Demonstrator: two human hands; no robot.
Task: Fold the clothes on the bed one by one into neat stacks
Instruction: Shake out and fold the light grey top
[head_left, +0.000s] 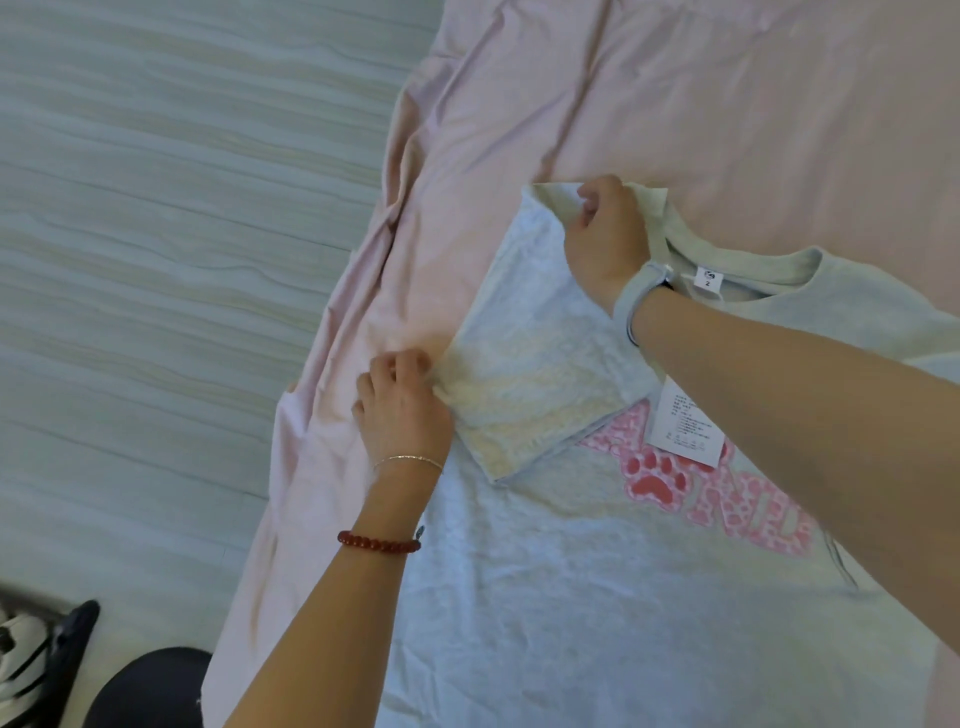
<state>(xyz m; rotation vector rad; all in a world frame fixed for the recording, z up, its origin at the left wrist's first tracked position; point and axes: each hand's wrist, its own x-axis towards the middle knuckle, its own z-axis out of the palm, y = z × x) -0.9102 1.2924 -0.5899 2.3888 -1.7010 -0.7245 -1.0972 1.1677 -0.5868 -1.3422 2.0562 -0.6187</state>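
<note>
Your left forearm crosses the lower part of the view, and beneath it one light grey T-shirt (597, 597) lies face up on the pink bed sheet (727, 104), close to the bed's left edge. It is the only garment you can see. Its front carries one pink print (691, 488) of spotted letters with a single paw mark, and one white paper hang tag (685, 421) rests on the print, just beside your right forearm. A small white size label (707, 276) shows inside the neckline.

One sleeve-and-side panel (540, 353) is folded inward over the chest, its lower corner lying on the start of the print. Your left hand (402, 410) has its fingers curled, pinching the outer fold edge of that panel where it meets the sheet. Your right hand (605, 239) has its fingers curled round the top corner of the same panel at the shoulder, next to the neckline. Both hands grip the cloth; neither is flat on it.

On your left arm you wear two bands: one thin gold chain (408, 460) at the wrist and one red beaded bracelet (379, 543) further up. Your right wrist carries one pale grey strap (636, 293).

Left of the bed runs pale wood-grain flooring (156, 208). At the bottom left corner sit a dark rounded shape (150, 686) and a black-and-white object (31, 660); you cannot tell what either is.
</note>
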